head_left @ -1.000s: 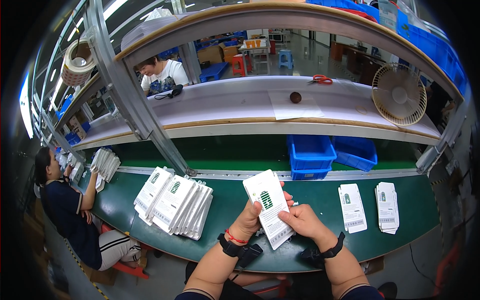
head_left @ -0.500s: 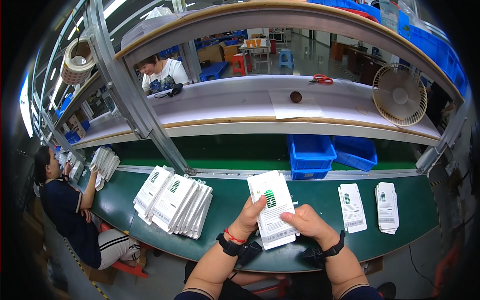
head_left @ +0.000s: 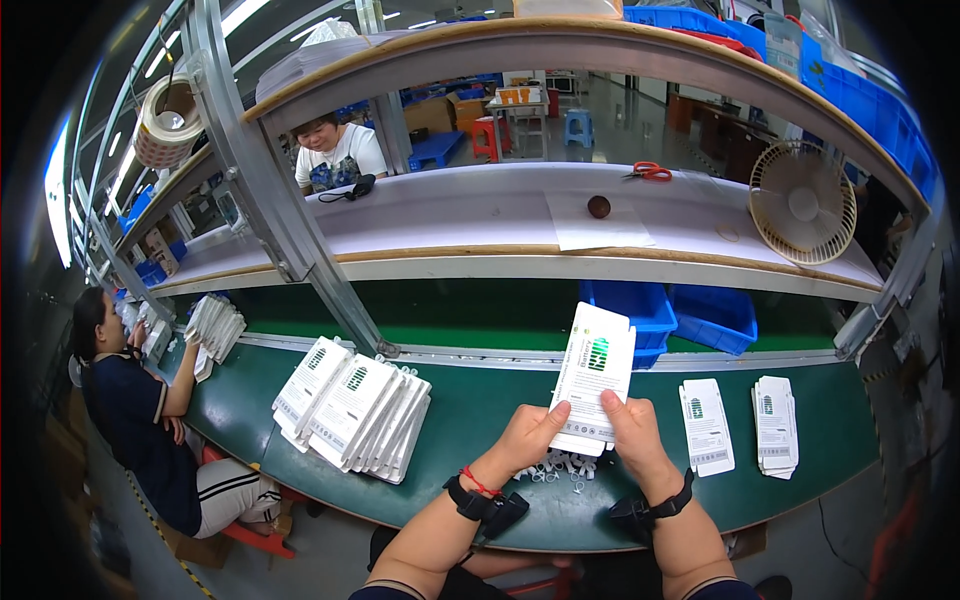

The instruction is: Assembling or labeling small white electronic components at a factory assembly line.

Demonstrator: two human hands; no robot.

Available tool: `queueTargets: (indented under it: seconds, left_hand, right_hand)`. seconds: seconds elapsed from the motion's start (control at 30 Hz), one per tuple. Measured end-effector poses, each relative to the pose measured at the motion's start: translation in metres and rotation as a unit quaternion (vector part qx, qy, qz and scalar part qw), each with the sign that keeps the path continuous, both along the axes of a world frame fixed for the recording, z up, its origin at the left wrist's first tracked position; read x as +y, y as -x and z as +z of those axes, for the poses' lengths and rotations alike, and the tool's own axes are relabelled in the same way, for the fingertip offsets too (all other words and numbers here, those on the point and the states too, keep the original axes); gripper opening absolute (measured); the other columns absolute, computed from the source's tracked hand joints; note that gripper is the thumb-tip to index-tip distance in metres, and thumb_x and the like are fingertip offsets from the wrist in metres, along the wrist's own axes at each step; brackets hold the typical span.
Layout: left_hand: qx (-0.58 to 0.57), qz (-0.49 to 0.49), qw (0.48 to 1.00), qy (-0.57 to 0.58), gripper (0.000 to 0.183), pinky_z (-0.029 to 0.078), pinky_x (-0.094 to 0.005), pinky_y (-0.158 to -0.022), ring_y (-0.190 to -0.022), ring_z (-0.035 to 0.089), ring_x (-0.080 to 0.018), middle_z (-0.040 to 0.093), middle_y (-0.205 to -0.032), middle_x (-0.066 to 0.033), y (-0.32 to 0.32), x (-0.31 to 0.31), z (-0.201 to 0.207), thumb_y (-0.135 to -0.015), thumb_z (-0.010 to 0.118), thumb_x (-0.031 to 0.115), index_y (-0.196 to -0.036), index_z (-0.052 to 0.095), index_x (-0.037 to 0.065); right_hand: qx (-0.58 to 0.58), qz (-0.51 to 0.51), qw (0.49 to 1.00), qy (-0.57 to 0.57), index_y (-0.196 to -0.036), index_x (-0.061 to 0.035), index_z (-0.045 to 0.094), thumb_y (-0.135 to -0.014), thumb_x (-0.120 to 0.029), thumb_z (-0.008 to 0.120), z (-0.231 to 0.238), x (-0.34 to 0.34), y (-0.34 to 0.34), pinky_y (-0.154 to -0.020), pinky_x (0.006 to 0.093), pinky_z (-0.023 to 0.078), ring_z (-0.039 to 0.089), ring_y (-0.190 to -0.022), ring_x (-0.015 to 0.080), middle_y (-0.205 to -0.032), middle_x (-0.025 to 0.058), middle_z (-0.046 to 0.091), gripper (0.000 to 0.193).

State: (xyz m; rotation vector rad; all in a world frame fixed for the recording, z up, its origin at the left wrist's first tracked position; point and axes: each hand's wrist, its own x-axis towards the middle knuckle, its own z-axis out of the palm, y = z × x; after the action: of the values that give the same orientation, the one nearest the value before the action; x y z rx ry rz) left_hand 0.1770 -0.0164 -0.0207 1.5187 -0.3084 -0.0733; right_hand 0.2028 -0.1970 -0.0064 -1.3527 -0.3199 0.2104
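A small stack of flat white boxes [head_left: 590, 372] with green print is held up between both my hands over the table, leaning a little to the right. My left hand [head_left: 530, 436] grips its lower left edge, thumb on the front face. On the lower right edge, my right hand [head_left: 634, 432] is closed the same way. Beneath the hands, small white plastic bits [head_left: 562, 470] lie scattered. A large fanned pile of similar boxes [head_left: 352, 410] rests to the left. To the right stand two smaller piles, a nearer one [head_left: 707, 428] and a farther-right one [head_left: 775, 425].
Blue bins [head_left: 712, 318] sit under the white shelf [head_left: 450, 225] behind the green table [head_left: 480, 400]. The shelf carries red scissors [head_left: 652, 172], a dark ball [head_left: 599, 206] and a round fan cover [head_left: 803, 202]. A co-worker [head_left: 135, 400] handles boxes at far left; another person [head_left: 338, 155] is beyond the shelf.
Both hands have moved the stack up, away from me and to the right, and it now tilts right instead of left. The white bits beneath have come into sight.
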Motion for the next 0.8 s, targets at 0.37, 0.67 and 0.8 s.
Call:
queueTargets:
  seconds: [0.37, 0.67, 0.8]
  left_hand:
    - [0.038, 0.000, 0.999, -0.010, 0.046, 0.050, -0.0248, -0.074, -0.082, 0.061, -0.0119, 0.068, -0.090, -0.0102, -0.003, 0.009, 0.003, -0.099, 0.047, 0.032, -0.096, 0.066, -0.010]
    - [0.023, 0.046, 0.997, 0.049, 0.048, 0.050, -0.0239, -0.067, -0.077, 0.063, -0.0131, 0.069, -0.086, -0.0123, -0.003, 0.015, 0.009, -0.099, 0.045, 0.034, -0.093, 0.067, -0.009]
    - [0.036, 0.046, 0.998, 0.040, 0.047, 0.050, -0.0239, -0.067, -0.079, 0.063, -0.0129, 0.068, -0.088, -0.0124, -0.001, 0.014, 0.010, -0.099, 0.046, 0.033, -0.094, 0.067, -0.009]
  right_hand:
    - [0.002, 0.041, 0.998, 0.037, -0.100, 0.0100, 0.065, -0.096, -0.027, 0.053, 0.001, -0.006, -0.002, -0.074, 0.0254, 0.050, 0.062, -0.083, 0.0130, -0.092, 0.0110, 0.068, 0.039]
    - [0.011, 0.162, 0.979, 0.121, -0.092, 0.0055, 0.070, -0.092, -0.028, 0.061, -0.008, -0.001, 0.001, -0.067, 0.0251, 0.050, 0.062, -0.075, 0.0106, -0.080, 0.0070, 0.069, 0.035]
    - [-0.047, 0.139, 0.974, 0.174, -0.093, 0.0043, 0.070, -0.091, -0.028, 0.062, -0.001, 0.000, 0.005, -0.067, 0.0254, 0.050, 0.062, -0.075, 0.0107, -0.081, 0.0058, 0.070, 0.033]
